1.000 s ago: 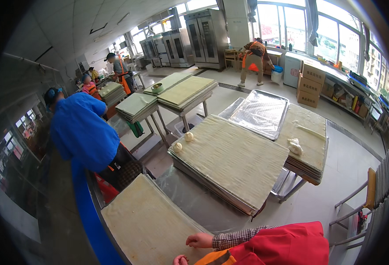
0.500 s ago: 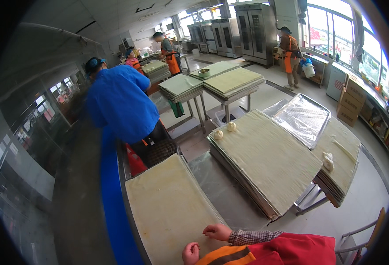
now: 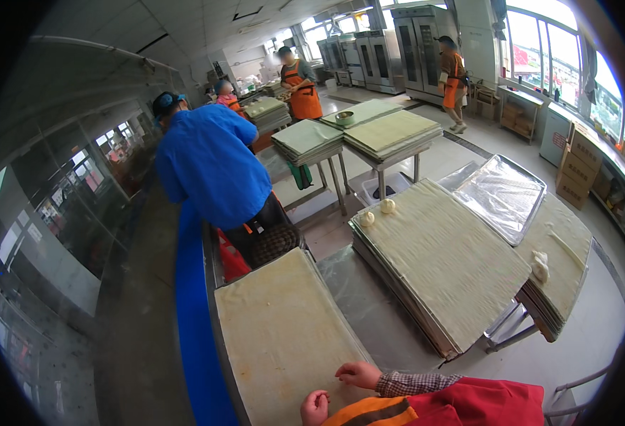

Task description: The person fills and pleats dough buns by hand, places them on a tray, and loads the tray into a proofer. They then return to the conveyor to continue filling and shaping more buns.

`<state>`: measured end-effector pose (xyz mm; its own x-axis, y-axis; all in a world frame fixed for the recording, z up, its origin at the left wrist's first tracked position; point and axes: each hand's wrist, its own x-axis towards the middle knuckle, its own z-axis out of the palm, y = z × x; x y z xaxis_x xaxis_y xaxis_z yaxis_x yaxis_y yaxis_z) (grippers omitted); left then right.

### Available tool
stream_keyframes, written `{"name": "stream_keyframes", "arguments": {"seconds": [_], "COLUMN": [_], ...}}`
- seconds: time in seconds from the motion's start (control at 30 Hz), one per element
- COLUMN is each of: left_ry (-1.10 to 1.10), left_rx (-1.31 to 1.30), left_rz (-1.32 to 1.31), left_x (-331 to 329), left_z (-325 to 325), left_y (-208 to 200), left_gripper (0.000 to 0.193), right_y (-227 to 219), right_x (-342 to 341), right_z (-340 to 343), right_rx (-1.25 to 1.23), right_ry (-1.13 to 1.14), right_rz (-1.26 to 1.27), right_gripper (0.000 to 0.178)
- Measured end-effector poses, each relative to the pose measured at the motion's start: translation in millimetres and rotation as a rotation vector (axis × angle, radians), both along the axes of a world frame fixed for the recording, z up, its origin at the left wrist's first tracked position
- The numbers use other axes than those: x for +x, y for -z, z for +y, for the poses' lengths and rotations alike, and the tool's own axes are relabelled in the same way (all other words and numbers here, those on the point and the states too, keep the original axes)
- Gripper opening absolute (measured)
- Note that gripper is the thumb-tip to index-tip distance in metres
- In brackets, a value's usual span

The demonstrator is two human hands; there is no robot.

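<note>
Since the earlier frame, an orange-aproned co-worker (image 3: pixel 452 82) at the far right has been shifted leftward, in front of the tall steel cabinet (image 3: pixel 426 53); both hands are kept at nearly the same place over the near cloth-covered sheet (image 3: pixel 284 334). That sheet is positioned at the near centre, just right of the blue belt (image 3: pixel 197 326), on its own stack. The right hand (image 3: pixel 359 374) is held palm down over the sheet's near right part, its grip relaxed and partly open, with the fingers loosely bent and nothing seen between them. The left hand (image 3: pixel 315 409) is held just beside it, nearer and to the left; its grip is curled, and whether anything is enclosed cannot be told. Contact between the hands and the cloth cannot be confirmed. To the right, across a strip of steel tabletop (image 3: pixel 359 284), a larger cloth-covered stack (image 3: pixel 444 263) is located; two pale dough buns (image 3: pixel 388 206) are set at its far left corner. Farther right, a plastic-covered tray (image 3: pixel 501 195) and a third stack (image 3: pixel 554 213) are placed, the latter bearing a white lump (image 3: pixel 540 267) and a pale strip (image 3: pixel 567 248). Beyond the near sheet, a blue-clad co-worker (image 3: pixel 216 163) is seen from behind, bent over the belt side.
</note>
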<state>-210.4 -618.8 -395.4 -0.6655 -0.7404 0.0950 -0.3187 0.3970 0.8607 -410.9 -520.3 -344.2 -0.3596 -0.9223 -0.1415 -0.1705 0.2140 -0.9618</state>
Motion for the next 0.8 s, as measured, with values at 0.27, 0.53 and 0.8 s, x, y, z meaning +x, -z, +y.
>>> {"name": "stream_keyframes", "arguments": {"seconds": [0.27,0.53,0.8], "left_ry": [0.036,0.006,-0.045], "left_rx": [0.144,0.215,0.099], "left_rz": [-0.093,0.126,0.172], "left_x": [-3.0,-5.5,11.5], "left_z": [6.0,6.9,3.6], "left_y": [-34.5,-34.1,-42.0], "left_gripper": [0.019,0.01,0.011], "right_y": [-1.4,16.4,17.7], "right_x": [1.1,3.7,11.3], "right_z": [0.5,-3.7,-13.9], "right_rx": [0.038,0.033,0.048], "right_ry": [-0.007,-0.009,-0.011], "right_rz": [-0.056,-0.202,-0.207], "right_gripper": [0.022,0.019,0.017]}}
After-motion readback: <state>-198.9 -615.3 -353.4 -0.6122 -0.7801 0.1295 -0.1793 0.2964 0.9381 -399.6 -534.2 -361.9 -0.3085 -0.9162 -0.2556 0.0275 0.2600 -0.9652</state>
